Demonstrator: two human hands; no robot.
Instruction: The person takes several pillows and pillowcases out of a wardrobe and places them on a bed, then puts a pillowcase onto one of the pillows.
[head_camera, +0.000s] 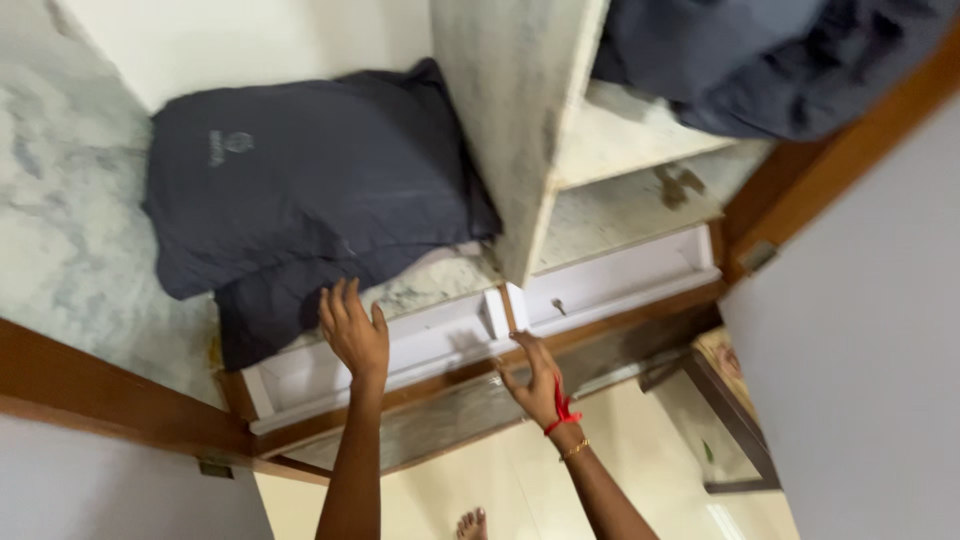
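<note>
A stack of folded dark navy clothes (300, 180) lies on a marble shelf (70, 230) inside a built-in cupboard. My left hand (352, 330) is raised with fingers spread, touching the lower edge of the folded clothes. My right hand (535, 380), with a red thread and a thin bangle at the wrist, rests with loose fingers on the wooden edge under the white drawer front (420, 345). Neither hand holds anything.
A marble divider (520, 130) splits the cupboard. More dark cloth (760, 60) sits on the upper right shelf. A second white drawer (620, 285) has a key. Wooden frame (100, 400), a white door (860, 330), a framed object (730, 410) and my foot (472, 523) are below.
</note>
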